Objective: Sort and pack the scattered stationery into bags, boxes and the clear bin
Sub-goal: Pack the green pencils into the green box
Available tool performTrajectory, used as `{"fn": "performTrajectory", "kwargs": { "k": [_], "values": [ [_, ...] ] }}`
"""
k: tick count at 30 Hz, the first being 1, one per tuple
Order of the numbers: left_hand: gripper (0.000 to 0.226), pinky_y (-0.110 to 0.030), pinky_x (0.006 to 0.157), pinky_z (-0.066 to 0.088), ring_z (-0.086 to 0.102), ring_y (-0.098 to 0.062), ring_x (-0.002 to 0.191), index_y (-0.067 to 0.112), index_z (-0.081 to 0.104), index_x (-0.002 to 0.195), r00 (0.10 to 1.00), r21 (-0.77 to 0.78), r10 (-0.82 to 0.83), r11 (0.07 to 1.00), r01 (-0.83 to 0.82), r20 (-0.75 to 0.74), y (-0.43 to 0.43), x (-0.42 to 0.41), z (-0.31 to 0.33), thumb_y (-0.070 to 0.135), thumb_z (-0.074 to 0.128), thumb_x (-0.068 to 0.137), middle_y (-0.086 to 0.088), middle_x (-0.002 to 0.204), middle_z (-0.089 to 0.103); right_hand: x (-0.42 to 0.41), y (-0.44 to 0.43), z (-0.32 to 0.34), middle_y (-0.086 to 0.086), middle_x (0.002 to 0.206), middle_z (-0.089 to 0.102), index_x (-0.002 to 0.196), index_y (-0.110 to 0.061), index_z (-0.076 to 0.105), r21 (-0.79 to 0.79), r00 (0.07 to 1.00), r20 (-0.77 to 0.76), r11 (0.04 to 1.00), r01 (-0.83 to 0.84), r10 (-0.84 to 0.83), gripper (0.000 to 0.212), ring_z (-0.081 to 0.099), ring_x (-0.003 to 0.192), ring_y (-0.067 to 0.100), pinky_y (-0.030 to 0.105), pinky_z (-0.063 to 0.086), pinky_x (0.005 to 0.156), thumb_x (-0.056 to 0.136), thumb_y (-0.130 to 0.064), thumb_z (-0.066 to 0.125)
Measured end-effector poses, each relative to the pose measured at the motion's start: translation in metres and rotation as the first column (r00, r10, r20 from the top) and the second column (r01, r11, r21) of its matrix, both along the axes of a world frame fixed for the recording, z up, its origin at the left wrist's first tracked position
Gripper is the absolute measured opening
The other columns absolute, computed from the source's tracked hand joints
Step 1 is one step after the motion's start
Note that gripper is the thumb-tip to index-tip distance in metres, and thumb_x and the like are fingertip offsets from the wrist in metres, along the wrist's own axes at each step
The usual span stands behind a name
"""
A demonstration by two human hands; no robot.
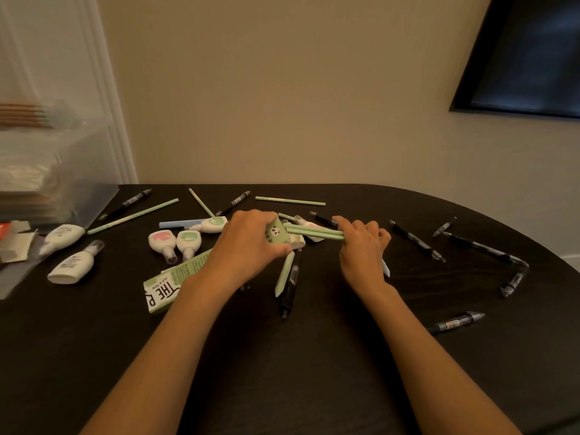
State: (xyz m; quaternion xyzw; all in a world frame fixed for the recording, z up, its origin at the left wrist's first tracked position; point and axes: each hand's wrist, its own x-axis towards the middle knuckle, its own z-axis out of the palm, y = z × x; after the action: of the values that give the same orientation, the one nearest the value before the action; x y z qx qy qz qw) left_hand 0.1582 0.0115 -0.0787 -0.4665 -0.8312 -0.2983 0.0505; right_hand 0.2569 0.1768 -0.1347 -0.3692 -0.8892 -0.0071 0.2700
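Feeding looks to be the step in hand. The left hand [251,243] has its fingers curled round a small green box [276,235] with a panda on it. The right hand [365,246] pinches a little bundle of green pencils [315,232], whose far ends meet the mouth of the box. I call them pencils, though the picture is soft and they may be thin sticks of some other sort.

The next move, I'd judge, calls for a straight push along the length of the box. The left hand should keep the opening square so the bundle neither splays nor catches on the edge.

More remain to be gathered. One loose pencil [285,274] lies on the desk [314,356] just below the box, and a few more [290,201] lie along the far edge. A second box [163,288], green and printed, lies flat beside the left forearm. Black pens [417,243] are scattered to the right, well apart from one another. White bottles [72,266] sit in a loose group to the left, near the clear bin [78,183] at that end of the desk. None of these is sorted yet, so the packing seems to be at an early stage.
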Motion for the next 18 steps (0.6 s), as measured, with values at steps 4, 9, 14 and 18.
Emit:
{"fn": "performTrajectory", "kwargs": {
  "k": [4, 9, 14, 18],
  "values": [
    [0.05, -0.025, 0.077, 0.035, 0.049, -0.016, 0.103, 0.016, 0.057, 0.122, 1.0, -0.074, -0.005, 0.997, 0.006, 0.012, 0.0, 0.005, 0.002, 0.038, 0.069, 0.078, -0.002, 0.113, 0.059, -0.003, -0.008, 0.002, 0.005, 0.117, 0.053, 0.137, -0.024, 0.039, 0.079, 0.998, 0.02, 0.995, -0.055, 0.054, 0.052, 0.039, 0.11, 0.023, 0.035, 0.019, 0.093, 0.09, -0.004, 0.047],
    [0.044, -0.028, 0.071, 0.038, 0.053, -0.019, 0.098, 0.019, 0.059, 0.114, 0.996, -0.286, -0.088, 0.955, 0.083, -0.005, 0.006, 0.017, -0.001, 0.04, 0.07, 0.077, -0.007, 0.117, 0.053, -0.005, -0.02, 0.006, 0.007, 0.119, 0.049, 0.137, -0.024, 0.039, 0.246, 0.99, 0.107, 0.962, -0.119, 0.095, 0.055, 0.036, 0.116, 0.028, 0.038, 0.011, 0.096, 0.086, -0.007, 0.053],
    [0.035, -0.028, 0.065, 0.034, 0.055, -0.025, 0.099, 0.019, 0.059, 0.103, 0.998, -0.292, -0.061, 0.955, 0.051, -0.024, 0.01, 0.021, -0.003, 0.041, 0.069, 0.077, -0.012, 0.118, 0.052, -0.014, -0.029, 0.009, 0.015, 0.138, 0.036, 0.142, -0.024, 0.034, 0.042, 0.987, -0.16, 0.999, -0.017, 0.024, 0.053, 0.024, 0.135, 0.032, 0.045, 0.008, 0.113, 0.093, -0.026, 0.051],
    [0.037, -0.027, 0.066, 0.034, 0.054, -0.022, 0.099, 0.016, 0.06, 0.104, 0.997, -0.265, 0.001, 0.964, -0.023, -0.082, 0.01, 0.017, -0.002, 0.04, 0.068, 0.078, -0.003, 0.105, 0.055, -0.01, -0.021, 0.009, 0.01, 0.134, 0.049, 0.135, -0.016, 0.043, -0.525, 0.92, -0.388, 0.809, -0.262, 0.047, 0.064, 0.047, 0.123, 0.022, 0.033, 0.043, 0.099, 0.078, 0.004, 0.065]
  ]
}}
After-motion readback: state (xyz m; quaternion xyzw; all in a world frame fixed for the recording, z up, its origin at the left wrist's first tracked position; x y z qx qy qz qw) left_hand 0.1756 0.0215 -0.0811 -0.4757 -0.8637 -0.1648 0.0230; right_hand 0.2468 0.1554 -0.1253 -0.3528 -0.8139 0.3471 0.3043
